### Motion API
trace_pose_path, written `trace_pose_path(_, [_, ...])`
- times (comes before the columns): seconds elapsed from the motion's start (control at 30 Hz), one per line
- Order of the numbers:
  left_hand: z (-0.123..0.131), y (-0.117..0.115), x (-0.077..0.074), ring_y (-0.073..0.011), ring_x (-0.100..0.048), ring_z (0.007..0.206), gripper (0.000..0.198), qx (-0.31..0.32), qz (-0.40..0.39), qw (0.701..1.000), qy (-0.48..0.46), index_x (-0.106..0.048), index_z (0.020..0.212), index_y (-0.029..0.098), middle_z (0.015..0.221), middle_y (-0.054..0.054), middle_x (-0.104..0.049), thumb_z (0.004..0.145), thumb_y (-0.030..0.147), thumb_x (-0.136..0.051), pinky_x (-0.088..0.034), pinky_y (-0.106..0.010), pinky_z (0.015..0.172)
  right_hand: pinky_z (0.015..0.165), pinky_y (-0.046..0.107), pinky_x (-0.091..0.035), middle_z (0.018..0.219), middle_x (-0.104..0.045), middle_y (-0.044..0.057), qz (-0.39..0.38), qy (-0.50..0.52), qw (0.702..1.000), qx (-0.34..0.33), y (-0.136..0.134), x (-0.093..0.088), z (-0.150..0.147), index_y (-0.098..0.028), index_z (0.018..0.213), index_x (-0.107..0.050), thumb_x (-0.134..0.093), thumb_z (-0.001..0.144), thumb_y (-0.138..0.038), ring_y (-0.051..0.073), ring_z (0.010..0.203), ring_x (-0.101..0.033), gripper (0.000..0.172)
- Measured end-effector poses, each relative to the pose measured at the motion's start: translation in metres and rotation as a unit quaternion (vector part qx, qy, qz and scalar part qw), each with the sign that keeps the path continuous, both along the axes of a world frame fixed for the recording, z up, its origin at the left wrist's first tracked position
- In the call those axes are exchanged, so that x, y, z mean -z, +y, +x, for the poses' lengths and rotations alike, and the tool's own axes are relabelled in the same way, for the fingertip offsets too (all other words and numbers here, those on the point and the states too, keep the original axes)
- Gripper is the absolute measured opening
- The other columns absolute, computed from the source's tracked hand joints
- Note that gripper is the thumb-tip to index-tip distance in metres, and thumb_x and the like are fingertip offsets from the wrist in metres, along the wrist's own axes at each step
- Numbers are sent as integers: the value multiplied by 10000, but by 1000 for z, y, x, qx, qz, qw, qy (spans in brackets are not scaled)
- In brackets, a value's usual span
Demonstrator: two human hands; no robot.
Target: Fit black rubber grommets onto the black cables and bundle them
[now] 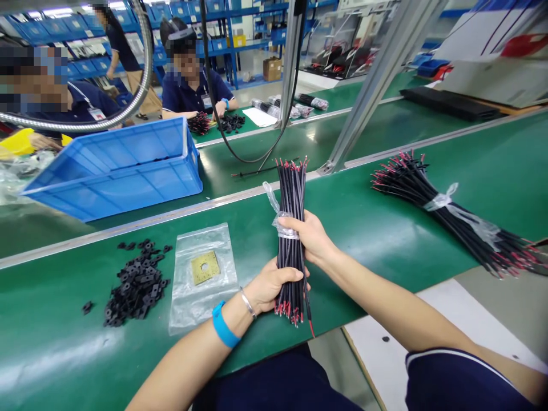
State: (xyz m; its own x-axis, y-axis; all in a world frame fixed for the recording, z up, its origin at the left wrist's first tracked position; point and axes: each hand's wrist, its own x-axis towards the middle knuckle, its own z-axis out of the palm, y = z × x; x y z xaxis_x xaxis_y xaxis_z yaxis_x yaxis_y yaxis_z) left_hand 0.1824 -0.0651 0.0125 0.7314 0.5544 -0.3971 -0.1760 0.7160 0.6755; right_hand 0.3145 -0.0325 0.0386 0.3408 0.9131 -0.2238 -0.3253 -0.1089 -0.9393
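Observation:
Both hands grip an upright bundle of black cables [291, 191] with red wire ends at top and bottom. My left hand [276, 282] wraps its lower part, thumb across the front. Higher up, my right hand [310, 234] holds it from the right, its thumb on the clear plastic tie [286, 228] around the middle. One cable sticks out lower than the rest. Left of my hands lies a clear zip bag [184, 308] with a square yellowish plate [205, 267] in it. Beside the bag is a pile of small black plastic parts [139, 282].
A second tied cable bundle [406, 182] lies at the right on the green table [342, 297]. Beyond the metal rail [240, 197] stands a blue bin [141, 191]. A slanted metal post [363, 91] and a hanging black cable [246, 160] rise ahead. Co-workers sit across the bench.

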Motion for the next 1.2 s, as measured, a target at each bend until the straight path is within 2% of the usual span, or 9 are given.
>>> trace_pose_path(0.23, [0,-9,2,-129,-577,584,310,-31,59,997,37,-607,798,137,701,-1,-630,499,78,-659,-468,-261,570,649,343,-536,848,-647,8,55,34,995,-80,-9,1,-4,-206,923,-528,-812,572,-359,191,736,-653,477])
trace_pose_path(0.33, [3,-18,7,-139,-587,659,346,-46,101,993,48,-609,839,153,759,-8,-647,518,66,-707,-468,-270,640,594,358,-550,792,-640,-2,66,26,988,-140,-15,4,-4,-214,926,-508,-819,556,-339,199,679,-654,500])
trace_pose_path(0.5, [-8,-11,1,-193,-623,880,589,27,107,993,-33,-642,1049,161,975,-63,-677,511,193,-879,-471,-308,810,519,307,-510,718,-608,-20,64,-23,973,-221,-24,15,1,-208,915,-503,-768,597,-319,161,589,-598,429])
trace_pose_path(0.63, [-15,16,-12,-212,-643,914,580,-142,66,984,-91,-671,1046,167,1010,-70,-697,547,381,-875,-476,-318,838,577,290,-491,752,-614,-22,64,-104,955,-271,-28,18,-2,-194,1016,-542,-733,628,-268,137,599,-568,438])
trace_pose_path(0.73, [-8,32,-16,-206,-666,792,479,-245,29,968,-46,-708,920,112,860,-71,-724,503,265,-888,-509,-324,790,667,300,-487,829,-636,-9,69,-180,931,-309,-28,13,-4,-193,1114,-571,-745,620,-225,173,721,-599,525])
trace_pose_path(0.8, [-2,35,-15,-185,-664,683,322,-284,-16,959,-9,-707,788,89,760,-68,-722,535,229,-850,-533,-328,739,711,296,-473,903,-656,6,74,-227,912,-333,-29,6,0,-200,1104,-619,-771,620,-243,197,807,-608,510])
trace_pose_path(0.93, [-3,34,-16,-167,-683,657,128,-346,-74,935,-8,-666,686,121,693,-36,-711,641,216,-741,-572,-351,754,720,288,-438,910,-683,26,63,-304,884,-349,-43,-12,31,-218,943,-718,-694,770,-333,206,829,-606,209])
trace_pose_path(1.07, [-20,38,-22,-147,-689,635,32,-432,-83,898,-20,-661,689,134,648,-5,-693,688,156,-685,-599,-339,729,722,287,-431,845,-664,30,44,-394,849,-349,-82,-23,66,-221,885,-702,-587,876,-363,174,755,-590,183])
trace_pose_path(1.2, [-32,43,-22,-145,-697,642,25,-458,-75,885,-32,-665,694,146,658,1,-697,692,164,-681,-603,-301,702,693,271,-445,861,-632,25,20,-458,818,-347,-122,-15,74,-223,881,-627,-596,877,-362,149,729,-566,142])
